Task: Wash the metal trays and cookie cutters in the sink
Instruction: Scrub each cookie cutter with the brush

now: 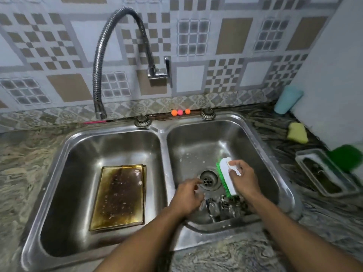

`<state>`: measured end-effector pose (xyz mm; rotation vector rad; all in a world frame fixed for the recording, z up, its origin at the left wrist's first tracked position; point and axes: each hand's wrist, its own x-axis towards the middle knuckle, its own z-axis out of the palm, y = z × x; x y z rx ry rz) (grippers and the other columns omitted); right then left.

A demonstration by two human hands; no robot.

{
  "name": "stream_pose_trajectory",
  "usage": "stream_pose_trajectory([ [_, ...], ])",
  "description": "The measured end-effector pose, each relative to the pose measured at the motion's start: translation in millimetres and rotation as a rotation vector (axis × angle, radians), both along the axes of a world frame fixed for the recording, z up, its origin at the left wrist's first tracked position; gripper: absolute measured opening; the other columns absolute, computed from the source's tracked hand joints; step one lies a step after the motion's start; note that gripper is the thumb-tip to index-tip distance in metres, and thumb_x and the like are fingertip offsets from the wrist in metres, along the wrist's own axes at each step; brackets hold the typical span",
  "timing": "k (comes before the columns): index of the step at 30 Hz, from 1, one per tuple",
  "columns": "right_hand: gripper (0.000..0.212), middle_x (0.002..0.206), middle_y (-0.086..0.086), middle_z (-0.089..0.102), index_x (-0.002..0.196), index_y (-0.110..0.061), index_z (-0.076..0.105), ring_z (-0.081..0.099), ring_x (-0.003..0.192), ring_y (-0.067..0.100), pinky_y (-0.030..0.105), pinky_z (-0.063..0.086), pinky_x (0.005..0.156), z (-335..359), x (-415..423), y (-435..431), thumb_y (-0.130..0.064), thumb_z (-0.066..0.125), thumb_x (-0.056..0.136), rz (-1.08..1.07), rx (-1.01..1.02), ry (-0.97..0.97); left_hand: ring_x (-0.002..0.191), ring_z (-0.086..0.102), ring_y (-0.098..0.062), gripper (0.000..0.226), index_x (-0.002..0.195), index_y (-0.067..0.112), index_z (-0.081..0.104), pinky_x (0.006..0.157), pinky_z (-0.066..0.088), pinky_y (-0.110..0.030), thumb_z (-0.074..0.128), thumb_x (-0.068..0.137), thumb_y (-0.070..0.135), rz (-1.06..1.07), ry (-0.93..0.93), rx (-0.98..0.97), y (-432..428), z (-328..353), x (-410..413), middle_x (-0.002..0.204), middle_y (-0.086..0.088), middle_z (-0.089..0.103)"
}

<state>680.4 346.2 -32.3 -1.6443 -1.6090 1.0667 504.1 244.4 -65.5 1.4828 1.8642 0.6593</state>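
A stained, browned metal tray (119, 195) lies flat in the left basin of the steel double sink (163, 132). In the right basin, several shiny metal cookie cutters (222, 208) are piled near the front wall. My right hand (244, 178) grips a white scrubbing brush with green bristles (225, 176), bristles facing left, just above the cutters. My left hand (188, 197) hovers by the drain (208, 179), fingers curled and blurred; what it holds is unclear.
A flexible chrome faucet (100, 75) arches over the left basin with no water visible. On the right counter stand a rectangular dish (326, 173), a green scourer (345, 157), a yellow sponge (297, 132) and a light blue cup (287, 100). Three small orange and pink balls (179, 112) sit behind the sink.
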Motion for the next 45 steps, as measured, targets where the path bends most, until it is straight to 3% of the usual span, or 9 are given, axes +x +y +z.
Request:
stream_pose_trajectory([
  [3, 0.019, 0.111, -0.001, 0.067, 0.1, -0.02, 0.067, 0.061, 0.102, 0.016, 0.023, 0.042, 0.08, -23.4, 26.3, 13.3, -0.003, 0.063, 0.09, 0.055, -0.041, 0.022, 0.121, 0.056, -0.029, 0.062, 0.144, 0.027, 0.051, 0.104, 0.042, -0.026, 0.073, 0.086, 0.027, -0.077, 0.085, -0.225, 18.0, -27.1, 27.7, 0.133, -0.01, 0.051],
  [8, 0.02, 0.104, -0.004, 0.065, 0.1, -0.026, 0.067, 0.059, 0.095, 0.014, 0.023, 0.042, 0.075, -49.5, 56.9, 32.5, -0.008, 0.064, 0.091, 0.139, -0.101, 0.036, 0.122, 0.056, -0.031, 0.073, 0.146, 0.028, 0.048, 0.103, 0.044, -0.028, 0.079, 0.081, 0.027, -0.122, 0.185, -0.437, 34.4, -56.3, 49.9, 0.137, -0.01, 0.048],
  [19, 0.019, 0.118, -0.004, 0.063, 0.108, -0.029, 0.064, 0.06, 0.108, 0.018, 0.024, 0.043, 0.074, -66.8, 69.2, 44.9, -0.015, 0.061, 0.095, 0.249, -0.189, 0.054, 0.106, 0.065, -0.025, 0.026, 0.11, 0.023, 0.07, 0.085, 0.052, -0.032, 0.068, 0.084, 0.025, -0.051, 0.234, -0.531, 57.0, -75.9, 71.0, 0.118, -0.004, 0.071],
  [25, 0.019, 0.115, -0.004, 0.057, 0.112, -0.025, 0.063, 0.055, 0.103, 0.014, 0.017, 0.039, 0.061, -62.6, 78.0, 46.8, -0.014, 0.06, 0.096, 0.266, -0.198, 0.02, 0.111, 0.059, -0.033, 0.031, 0.115, 0.014, 0.056, 0.078, 0.042, -0.032, 0.065, 0.089, 0.028, -0.092, 0.24, -0.541, 60.0, -77.2, 86.1, 0.12, -0.012, 0.065],
  [30, 0.02, 0.113, -0.003, 0.057, 0.113, -0.025, 0.063, 0.055, 0.098, 0.012, 0.011, 0.035, 0.056, -58.9, 82.7, 51.5, -0.014, 0.06, 0.096, 0.26, -0.19, 0.011, 0.087, 0.063, -0.028, 0.042, 0.128, 0.018, 0.054, 0.071, 0.05, -0.029, 0.063, 0.087, 0.01, -0.017, 0.049, -0.548, 60.0, -67.6, 82.9, 0.119, -0.014, 0.067],
  [34, 0.02, 0.121, -0.002, 0.059, 0.113, -0.026, 0.063, 0.057, 0.096, 0.014, 0.016, 0.038, 0.056, -55.4, 81.5, 51.5, -0.015, 0.061, 0.096, 0.263, -0.182, 0.001, 0.09, 0.07, -0.033, 0.048, 0.131, 0.021, 0.061, 0.079, 0.061, -0.042, 0.058, 0.088, 0.001, 0.137, -0.201, -0.488, 57.2, -54.2, 74.4, 0.113, -0.011, 0.07],
  [37, 0.016, 0.118, -0.007, 0.061, 0.104, -0.028, 0.067, 0.06, 0.088, 0.011, 0.015, 0.042, 0.056, -52.1, 76.1, 49.0, -0.016, 0.064, 0.093, 0.294, -0.191, 0.028, 0.06, 0.064, -0.033, 0.048, 0.124, 0.017, 0.063, 0.058, 0.061, -0.047, 0.043, 0.091, -0.01, 0.335, -0.512, -0.439, 58.0, -39.3, 71.0, 0.09, -0.015, 0.065],
  [41, 0.01, 0.093, -0.008, 0.074, 0.076, -0.032, 0.074, 0.069, 0.084, 0.014, 0.023, 0.051, 0.066, -50.5, 60.6, 44.9, -0.037, 0.074, 0.084, 0.346, -0.24, 0.032, 0.055, 0.063, -0.031, 0.041, 0.124, 0.012, 0.063, 0.047, 0.057, -0.034, 0.04, 0.098, -0.01, 0.363, -0.63, -0.348, 63.5, -13.7, 72.1, 0.095, -0.016, 0.062],
  [45, 0.024, 0.077, -0.007, 0.072, 0.068, -0.023, 0.073, 0.067, 0.077, 0.013, 0.023, 0.046, 0.067, -43.1, 47.9, 45.0, -0.04, 0.075, 0.084, 0.35, -0.232, 0.015, 0.057, 0.064, -0.023, 0.038, 0.117, 0.014, 0.069, 0.062, 0.061, -0.038, 0.042, 0.1, -0.007, 0.331, -0.65, -0.27, 68.5, 2.5, 73.4, 0.086, -0.009, 0.066],
])
